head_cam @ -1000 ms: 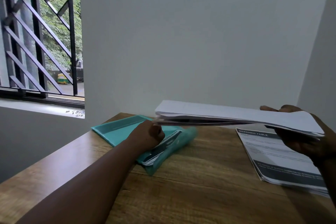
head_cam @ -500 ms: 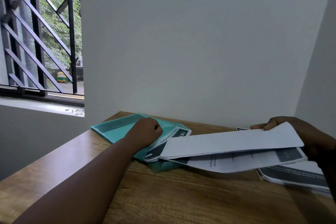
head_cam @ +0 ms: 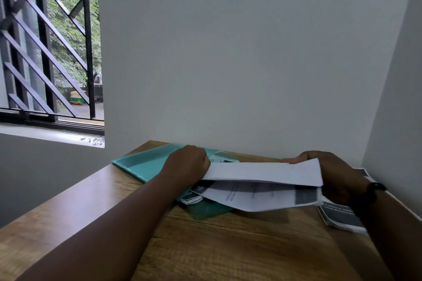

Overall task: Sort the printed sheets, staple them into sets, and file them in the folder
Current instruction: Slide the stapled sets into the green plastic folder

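Head view: your left hand [head_cam: 188, 167] gripped the teal folder [head_cam: 146, 163] flap at the tabletop's [head_cam: 228, 246] far side; your right hand [head_cam: 335, 177] held a sheet set [head_cam: 265, 172], its left end entering the folder. Another stack [head_cam: 342, 217] lay right.

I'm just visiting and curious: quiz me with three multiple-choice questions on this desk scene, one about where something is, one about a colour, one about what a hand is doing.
1. Where does the folder lie on the wooden desk?
A. far left part, under the left hand
B. near right corner
C. on the window sill

2. What colour is the folder?
A. red
B. teal
C. black

3. What is the right hand doing?
A. resting flat on the desk
B. hanging idle
C. gripping a set of printed sheets

Answers:
1 A, the left hand rests on it at the desk's far left.
2 B, its plastic cover is blue-green.
3 C, its fingers curl over the sheets' far edge.
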Tool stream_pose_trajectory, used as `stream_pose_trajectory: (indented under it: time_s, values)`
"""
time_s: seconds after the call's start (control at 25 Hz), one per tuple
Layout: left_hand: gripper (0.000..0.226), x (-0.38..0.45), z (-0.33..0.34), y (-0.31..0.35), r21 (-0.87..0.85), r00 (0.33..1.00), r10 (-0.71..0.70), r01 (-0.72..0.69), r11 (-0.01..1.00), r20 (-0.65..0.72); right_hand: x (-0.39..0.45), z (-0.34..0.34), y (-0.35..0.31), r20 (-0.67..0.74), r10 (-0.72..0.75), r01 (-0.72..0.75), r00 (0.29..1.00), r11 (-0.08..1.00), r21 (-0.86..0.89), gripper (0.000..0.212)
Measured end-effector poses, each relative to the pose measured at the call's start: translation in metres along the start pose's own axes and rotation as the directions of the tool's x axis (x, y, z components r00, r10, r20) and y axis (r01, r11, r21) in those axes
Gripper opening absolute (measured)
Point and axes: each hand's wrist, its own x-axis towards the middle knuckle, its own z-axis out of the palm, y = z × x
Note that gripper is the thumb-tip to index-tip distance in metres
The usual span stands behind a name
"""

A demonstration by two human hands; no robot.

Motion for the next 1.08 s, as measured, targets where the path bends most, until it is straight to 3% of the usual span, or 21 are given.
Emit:
stream_pose_trajectory:
  time_s: [0.16, 0.36, 0.44, 0.48, 0.52, 0.6, 0.64, 0.68, 0.72, 0.84, 0.96, 1.08]
  values:
    - [0.028, 0.000, -0.006, 0.005, 0.024, 0.998, 0.021, -0.020, 1.000, -0.064, -0.005, 0.050, 0.010, 0.056, -0.030, 0.027, 0.998, 0.998, 0.050, 0.015]
    - [0.020, -0.004, -0.020, 0.010, 0.190, 0.984, 0.074, -0.042, 0.981, -0.161, -0.009, 0.085, 0.027, 0.064, -0.042, 0.035, 0.997, 0.995, 0.097, 0.013]
    - [0.019, -0.005, -0.024, 0.012, 0.213, 0.973, 0.081, -0.034, 0.976, -0.214, -0.010, 0.086, 0.030, 0.012, -0.058, 0.057, 0.998, 0.996, 0.061, 0.014]
    - [0.020, -0.005, -0.026, 0.014, 0.196, 0.974, 0.072, -0.029, 0.980, -0.216, -0.009, 0.084, 0.032, -0.015, -0.129, 0.128, 0.992, 0.990, -0.067, 0.018]
    - [0.022, -0.005, -0.026, 0.015, 0.165, 0.974, 0.064, -0.029, 0.986, -0.216, -0.009, 0.080, 0.033, 0.002, -0.255, 0.244, 0.967, 0.922, -0.299, 0.019]
    - [0.024, -0.005, -0.025, 0.017, 0.111, 0.972, 0.053, -0.028, 0.993, -0.230, -0.012, 0.073, 0.030, 0.193, -0.447, 0.452, 0.873, 0.594, -0.666, 0.020]
    - [0.024, -0.005, -0.026, 0.017, 0.096, 0.970, 0.045, -0.022, 0.995, -0.239, -0.014, 0.070, 0.028, 0.258, -0.481, 0.499, 0.838, 0.480, -0.722, 0.032]
    - [0.024, -0.005, -0.025, 0.017, 0.088, 0.969, 0.037, -0.016, 0.996, -0.243, -0.015, 0.069, 0.026, 0.274, -0.522, 0.538, 0.808, 0.463, -0.704, 0.044]
    - [0.023, -0.005, -0.026, 0.017, 0.072, 0.968, 0.027, -0.009, 0.997, -0.250, -0.017, 0.070, 0.021, 0.252, -0.574, 0.569, 0.779, 0.479, -0.669, 0.047]
    - [0.022, -0.007, -0.027, 0.016, 0.019, 0.960, 0.023, -0.018, 1.000, -0.278, -0.016, 0.073, 0.021, 0.135, -0.668, 0.603, 0.732, 0.542, -0.586, 0.029]
    - [0.022, -0.008, -0.028, 0.020, 0.012, 0.958, 0.016, -0.013, 1.000, -0.287, -0.011, 0.071, 0.027, 0.010, -0.569, 0.476, 0.822, 0.679, -0.559, 0.034]
    - [0.023, -0.008, -0.028, 0.024, 0.005, 0.966, 0.024, -0.023, 1.000, -0.257, -0.005, 0.073, 0.033, -0.020, -0.413, 0.300, 0.911, 0.694, -0.655, 0.043]
